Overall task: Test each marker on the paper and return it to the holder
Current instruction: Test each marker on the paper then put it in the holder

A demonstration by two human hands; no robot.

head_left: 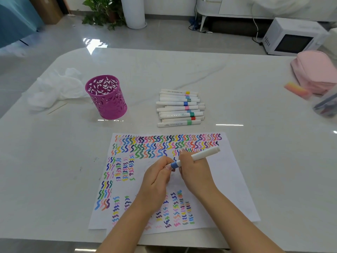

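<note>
A white marker with a blue band [198,156] is held over the paper [228,179], which is covered with rows of coloured squiggles. My right hand [195,172] grips the marker's barrel. My left hand [156,178] pinches its blue-banded cap end; the tip is hidden under my fingers. A purple cut-out holder [106,97] stands upright at the back left and looks empty. A pile of several white markers with coloured bands [180,107] lies beyond the paper, to the right of the holder.
Crumpled white cloth [54,87] lies left of the holder. At the right edge sit a pink pouch [315,70], an orange-pink eraser block [296,89] and a clear container [326,105]. A microwave [291,37] stands on the floor beyond the table.
</note>
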